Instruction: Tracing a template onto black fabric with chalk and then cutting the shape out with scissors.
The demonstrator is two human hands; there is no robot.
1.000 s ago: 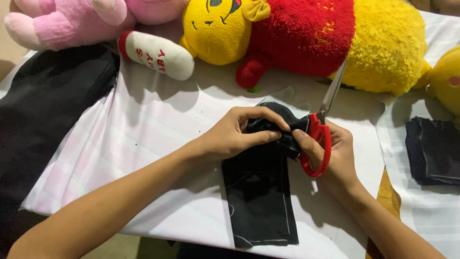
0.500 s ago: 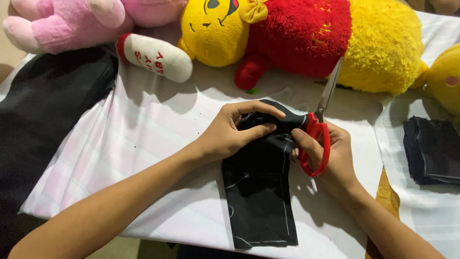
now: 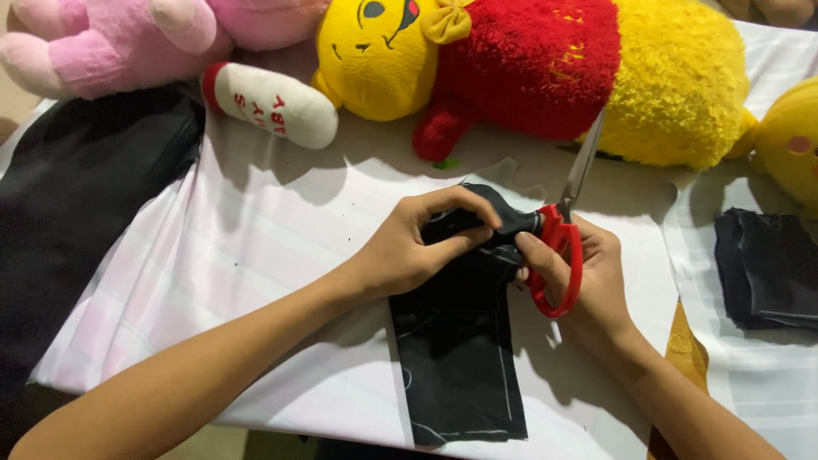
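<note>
A strip of black fabric [image 3: 460,358] with faint chalk lines lies on the white striped cloth [image 3: 256,255]. My left hand [image 3: 417,247] pinches the folded upper end of the fabric. My right hand [image 3: 588,273] grips red-handled scissors [image 3: 564,234], thumb through the loop, the steel blades pointing up and away toward the plush toys. The fingertips of both hands meet at the fabric's top edge, which is bunched and partly hidden under them.
A yellow and red plush bear [image 3: 545,68] lies along the far edge, with a pink plush toy [image 3: 111,43] at the far left and another yellow toy [image 3: 788,145] at the right. A large black cloth [image 3: 77,204] covers the left side. Folded black pieces [image 3: 767,268] sit at the right.
The scissors' blades have tilted slightly more upright. My left fingers have shifted a little on the fabric's bunched top. The strip itself stays in place.
</note>
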